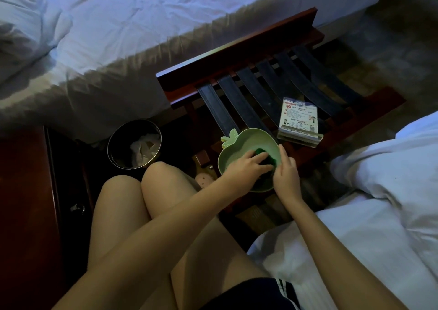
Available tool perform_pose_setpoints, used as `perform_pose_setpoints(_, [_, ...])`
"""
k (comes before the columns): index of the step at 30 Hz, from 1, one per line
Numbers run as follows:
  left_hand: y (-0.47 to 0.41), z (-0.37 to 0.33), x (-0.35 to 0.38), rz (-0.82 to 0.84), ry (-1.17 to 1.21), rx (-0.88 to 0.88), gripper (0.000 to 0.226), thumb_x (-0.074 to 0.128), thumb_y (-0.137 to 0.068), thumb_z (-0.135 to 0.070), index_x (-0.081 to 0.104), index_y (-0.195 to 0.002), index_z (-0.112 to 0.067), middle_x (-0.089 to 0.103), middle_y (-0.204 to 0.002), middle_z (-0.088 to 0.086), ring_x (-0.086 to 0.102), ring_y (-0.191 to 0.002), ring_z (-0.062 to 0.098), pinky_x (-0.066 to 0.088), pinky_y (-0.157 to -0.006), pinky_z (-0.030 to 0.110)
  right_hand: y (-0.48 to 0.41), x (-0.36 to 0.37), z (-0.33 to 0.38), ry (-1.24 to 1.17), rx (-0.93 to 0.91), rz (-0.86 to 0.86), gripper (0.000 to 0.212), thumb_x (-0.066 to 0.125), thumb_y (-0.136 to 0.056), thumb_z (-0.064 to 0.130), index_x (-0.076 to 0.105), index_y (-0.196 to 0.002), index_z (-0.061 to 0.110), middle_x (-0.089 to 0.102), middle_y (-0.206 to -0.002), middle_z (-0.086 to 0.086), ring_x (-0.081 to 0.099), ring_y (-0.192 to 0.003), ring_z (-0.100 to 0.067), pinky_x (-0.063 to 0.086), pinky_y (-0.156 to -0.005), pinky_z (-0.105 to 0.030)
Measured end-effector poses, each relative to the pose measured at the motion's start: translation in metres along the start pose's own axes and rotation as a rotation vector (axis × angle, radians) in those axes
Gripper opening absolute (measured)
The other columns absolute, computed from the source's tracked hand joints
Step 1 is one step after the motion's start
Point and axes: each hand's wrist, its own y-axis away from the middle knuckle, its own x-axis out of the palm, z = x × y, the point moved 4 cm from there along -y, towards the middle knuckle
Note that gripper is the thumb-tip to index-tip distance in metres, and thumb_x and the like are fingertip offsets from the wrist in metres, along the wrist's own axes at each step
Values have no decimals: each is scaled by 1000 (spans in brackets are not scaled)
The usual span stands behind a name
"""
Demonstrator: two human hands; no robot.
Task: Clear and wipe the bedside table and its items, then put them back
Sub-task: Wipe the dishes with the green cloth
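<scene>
Head view, dim light, looking down past bare knees from a seat on a bed's edge. A pale green apple-shaped bowl [239, 143] sits at the near edge of a wooden luggage rack [237, 72] with dark straps, well apart from the dark red bedside table [23, 203] at far left.

The left hand [246, 168] reaches into the bowl, its fingers stretched out close together and pressing a dark green cloth [263, 154] against the inside. It may be a sponge; the gloom makes that hard to tell. The right hand [286, 177] steadies the bowl, its fingers curled over the right rim.

The bowl's leaf [229, 137] points away and to the left, toward a round waste bin [111, 143] on the floor. Its long axis runs from that leaf back toward the person's right side.

An upright acrylic card stand [298, 117] rests on the straps just beside the bowl.

Likely risks: the bowl seems to overhang the rack's edge, so a hard push with the cloth could tip it to the floor if the right hand loosens. A sideways wipe could also shove the bowl into the card stand and topple it.
</scene>
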Motion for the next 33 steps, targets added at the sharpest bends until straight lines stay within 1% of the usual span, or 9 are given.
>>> perform_pose_setpoints(2, [-14, -12, -2, -126, -47, -43, 64, 73, -80, -19, 47, -138, -20, 37, -147, 10, 40, -128, 33, 43, -98, 36, 1, -2, 0, -8, -13, 3, 50, 30, -100, 8, 23, -148, 18, 41, -128, -16, 48, -95, -14, 37, -77, -24])
perform_pose_setpoints(5, [-22, -4, 2, -113, -48, -157, 61, 56, -92, -18, 30, -147, -18, 22, -154, 11, 27, -135, 36, 28, -109, 39, 1, -2, 0, -24, -12, 1, 48, 29, -101, 9, 25, -148, 19, 42, -127, -15, 45, -93, -11, 36, -77, -24])
perform_pose_setpoints(8, [-18, 19, -8, -179, -15, -286, 56, 54, -93, -17, 34, -145, -18, 33, -149, 10, 37, -127, 32, 32, -103, 38, -1, 0, 2, -64, 36, -32, 47, 29, -100, 10, 29, -146, 19, 42, -128, -12, 45, -94, -11, 36, -76, -25])
perform_pose_setpoints(12, [-1, 28, -15, -173, 75, -227, 44, 60, -87, -11, 56, -131, -15, 54, -130, 12, 50, -111, 33, 35, -98, 40, -4, 3, 2, -195, 114, -127, 40, 32, -100, 11, 41, -139, 12, 45, -136, -9, 47, -114, -15, 34, -85, -22])
perform_pose_setpoints(18, [35, 4, 2, 31, 138, -50, 53, 47, -92, -3, 46, -139, -27, 30, -153, 2, 21, -141, 27, 16, -114, 33, 2, 8, -4, -217, 128, -154, 38, 30, -101, 12, 44, -137, 9, 46, -133, -12, 48, -116, -20, 36, -83, -23])
perform_pose_setpoints(23, [-5, -2, 2, -43, 198, -100, 55, 58, -89, -9, 45, -140, -25, 33, -151, 4, 26, -138, 29, 40, -103, 47, 14, 10, -8, -208, 114, -196, 38, 30, -101, 12, 47, -134, 7, 48, -124, -12, 52, -106, -15, 40, -81, -24])
perform_pose_setpoints(27, [-24, 2, -10, -128, 152, -204, 53, 55, -91, -11, 42, -141, -22, 32, -151, 6, 27, -137, 30, 39, -102, 43, 20, 16, -7, -227, 130, -244, 35, 31, -100, 9, 51, -129, 7, 48, -118, -13, 54, -99, -19, 40, -77, -26])
perform_pose_setpoints(31, [-14, 19, -12, -248, 33, -277, 53, 63, -86, -12, 48, -136, -17, 49, -139, 12, 47, -121, 32, 44, -95, 40, 16, 17, -7, -236, 163, -231, 38, 29, -101, 9, 46, -135, 8, 45, -125, -13, 52, -104, -19, 37, -76, -24])
perform_pose_setpoints(33, [-11, 18, -7, -239, -120, -242, 58, 57, -91, -19, 34, -144, -16, 43, -142, 12, 44, -124, 29, 37, -101, 36, 13, 15, -8, -244, 163, -215, 39, 30, -101, 10, 46, -136, 9, 44, -128, -12, 51, -106, -18, 39, -78, -25])
